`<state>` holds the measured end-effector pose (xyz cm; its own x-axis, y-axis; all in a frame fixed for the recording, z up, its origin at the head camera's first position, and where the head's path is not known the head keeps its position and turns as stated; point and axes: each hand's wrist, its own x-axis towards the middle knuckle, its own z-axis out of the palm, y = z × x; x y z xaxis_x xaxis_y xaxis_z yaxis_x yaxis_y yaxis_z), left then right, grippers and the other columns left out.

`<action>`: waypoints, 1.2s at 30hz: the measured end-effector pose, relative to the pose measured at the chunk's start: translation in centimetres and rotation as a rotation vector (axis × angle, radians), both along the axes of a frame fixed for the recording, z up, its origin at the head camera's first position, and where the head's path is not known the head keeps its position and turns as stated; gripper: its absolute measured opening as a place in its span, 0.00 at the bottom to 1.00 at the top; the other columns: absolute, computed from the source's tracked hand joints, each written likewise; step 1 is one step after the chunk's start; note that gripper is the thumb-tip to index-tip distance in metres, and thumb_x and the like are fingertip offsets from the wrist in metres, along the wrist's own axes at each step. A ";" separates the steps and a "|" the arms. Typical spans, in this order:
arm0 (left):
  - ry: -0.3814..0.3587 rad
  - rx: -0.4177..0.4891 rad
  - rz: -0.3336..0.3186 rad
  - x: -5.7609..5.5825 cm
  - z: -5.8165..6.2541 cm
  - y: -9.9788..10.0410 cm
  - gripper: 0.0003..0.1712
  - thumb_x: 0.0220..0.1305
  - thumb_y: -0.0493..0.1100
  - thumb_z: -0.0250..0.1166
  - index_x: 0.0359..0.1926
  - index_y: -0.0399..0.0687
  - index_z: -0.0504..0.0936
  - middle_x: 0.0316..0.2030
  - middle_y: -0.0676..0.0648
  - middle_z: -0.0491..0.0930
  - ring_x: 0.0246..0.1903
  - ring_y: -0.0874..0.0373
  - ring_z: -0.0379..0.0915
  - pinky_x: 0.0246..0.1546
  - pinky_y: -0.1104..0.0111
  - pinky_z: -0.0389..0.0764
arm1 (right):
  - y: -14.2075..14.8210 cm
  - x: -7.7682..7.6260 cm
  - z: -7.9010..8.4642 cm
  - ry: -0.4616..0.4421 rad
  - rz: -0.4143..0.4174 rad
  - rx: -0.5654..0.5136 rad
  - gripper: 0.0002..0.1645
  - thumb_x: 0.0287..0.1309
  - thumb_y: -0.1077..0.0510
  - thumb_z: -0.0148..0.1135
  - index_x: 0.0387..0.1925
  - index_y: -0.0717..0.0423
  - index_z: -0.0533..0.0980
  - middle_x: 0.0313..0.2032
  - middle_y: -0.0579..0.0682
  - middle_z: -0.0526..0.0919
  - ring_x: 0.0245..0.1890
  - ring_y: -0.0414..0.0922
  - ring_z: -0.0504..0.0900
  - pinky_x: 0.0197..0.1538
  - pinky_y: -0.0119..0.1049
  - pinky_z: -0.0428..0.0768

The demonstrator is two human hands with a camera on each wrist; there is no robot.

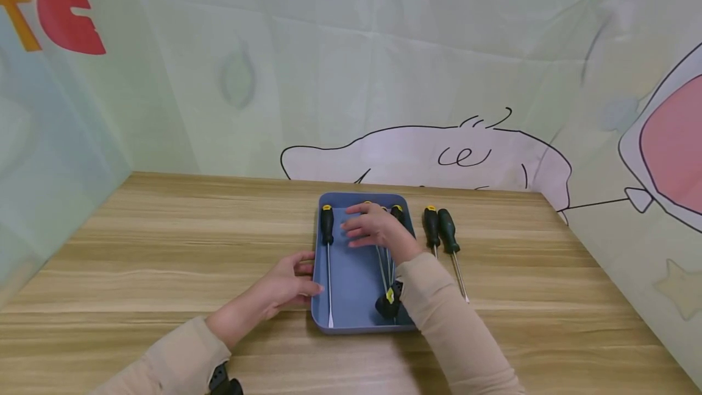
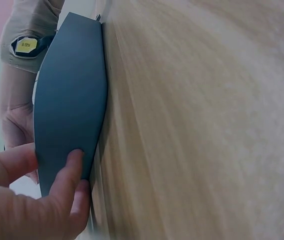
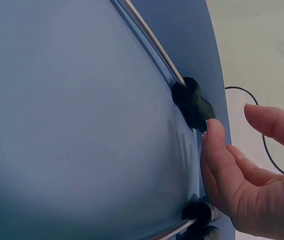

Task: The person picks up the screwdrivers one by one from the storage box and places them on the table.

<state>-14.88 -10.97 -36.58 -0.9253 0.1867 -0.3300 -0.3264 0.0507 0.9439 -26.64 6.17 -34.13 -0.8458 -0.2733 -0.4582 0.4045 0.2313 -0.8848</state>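
A blue tray (image 1: 351,285) lies on the wooden table. Along its left side is a screwdriver (image 1: 327,224) with a black handle, yellow-capped end and long metal shaft. My left hand (image 1: 287,279) holds the tray's left wall, thumb at the rim and fingers against the outside (image 2: 72,175). Over the tray, my right hand (image 1: 378,230) has its fingers extended and holds nothing. Its fingertips are close to the left screwdriver's handle (image 3: 194,105). More screwdrivers (image 1: 397,213) lie in the tray's right part, partly hidden by the right hand and forearm.
Two screwdrivers, one yellow-capped (image 1: 431,224) and one dark green (image 1: 448,230), lie side by side on the table right of the tray. A printed fabric backdrop (image 1: 329,78) stands behind the table (image 1: 192,249). A black device (image 1: 388,303) is strapped at the right wrist.
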 end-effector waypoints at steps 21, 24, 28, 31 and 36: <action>-0.017 0.001 0.000 0.0 0.0 0.0 0.40 0.51 0.20 0.59 0.65 0.30 0.56 0.55 0.28 0.64 0.42 0.47 0.73 0.40 0.54 0.81 | -1.8 0.2 -1.2 -0.023 0.003 -0.018 0.30 0.54 0.70 0.60 0.60 0.61 0.67 0.42 0.60 0.80 0.34 0.48 0.77 0.39 0.44 0.83; -0.014 0.005 -0.001 0.0 0.0 0.0 0.39 0.51 0.20 0.59 0.65 0.29 0.56 0.55 0.27 0.64 0.42 0.47 0.73 0.40 0.54 0.81 | -1.9 0.2 -1.3 -0.030 -0.003 -0.023 0.30 0.54 0.70 0.60 0.60 0.61 0.67 0.46 0.62 0.79 0.36 0.49 0.77 0.40 0.45 0.82; -0.010 0.017 -0.005 0.0 0.0 0.0 0.39 0.51 0.20 0.58 0.65 0.29 0.55 0.55 0.27 0.64 0.43 0.46 0.73 0.40 0.54 0.81 | -2.2 0.2 -1.3 -0.036 -0.015 -0.032 0.30 0.53 0.71 0.60 0.59 0.62 0.67 0.43 0.61 0.79 0.36 0.49 0.77 0.42 0.46 0.82; -0.006 0.024 -0.010 0.1 0.1 0.0 0.39 0.51 0.20 0.58 0.65 0.28 0.55 0.55 0.27 0.64 0.44 0.45 0.72 0.40 0.54 0.81 | -2.5 0.2 -1.5 -0.033 -0.031 -0.033 0.29 0.53 0.71 0.60 0.59 0.64 0.67 0.42 0.60 0.79 0.35 0.49 0.77 0.42 0.47 0.82; -0.009 0.019 -0.019 0.1 0.2 -0.1 0.40 0.52 0.21 0.59 0.65 0.29 0.54 0.55 0.28 0.64 0.43 0.47 0.73 0.41 0.55 0.81 | -3.0 0.2 -1.6 -0.020 -0.083 -0.021 0.28 0.52 0.70 0.61 0.58 0.66 0.68 0.45 0.62 0.79 0.37 0.50 0.77 0.44 0.49 0.81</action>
<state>-14.82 -11.09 -36.41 -0.9185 0.2104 -0.3349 -0.3345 0.0387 0.9416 -26.42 3.15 -35.68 -0.8564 -0.2127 -0.4705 0.4395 0.1780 -0.8804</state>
